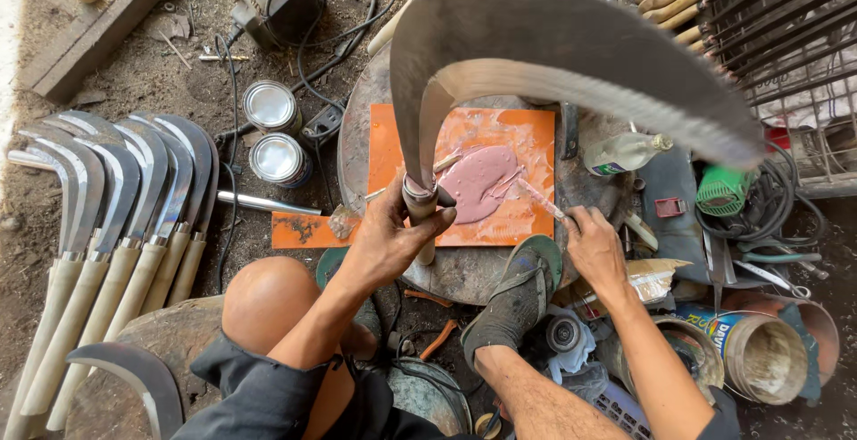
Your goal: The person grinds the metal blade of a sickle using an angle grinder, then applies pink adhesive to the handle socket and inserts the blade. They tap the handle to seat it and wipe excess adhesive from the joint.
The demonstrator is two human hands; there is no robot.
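My left hand (393, 239) grips a large curved sickle (553, 56) at the neck where its grey blade meets the wooden handle, holding it upright over an orange board (527, 132). A puddle of pink paste (482, 179) lies on that board. My right hand (594, 242) holds a thin stick (541, 199) smeared with the pink paste, its tip at the puddle's right edge. The board rests on a round grey stone slab (464, 270). My sandalled foot (522, 293) presses against the slab's near edge.
Several finished sickles (134, 199) with pale wooden handles lie in a row at the left. Two shiny tins (272, 132) stand beside them. A glass bottle (625, 152), a green tool (721, 190), cables, buckets (768, 355) and a metal rack (777, 20) crowd the right.
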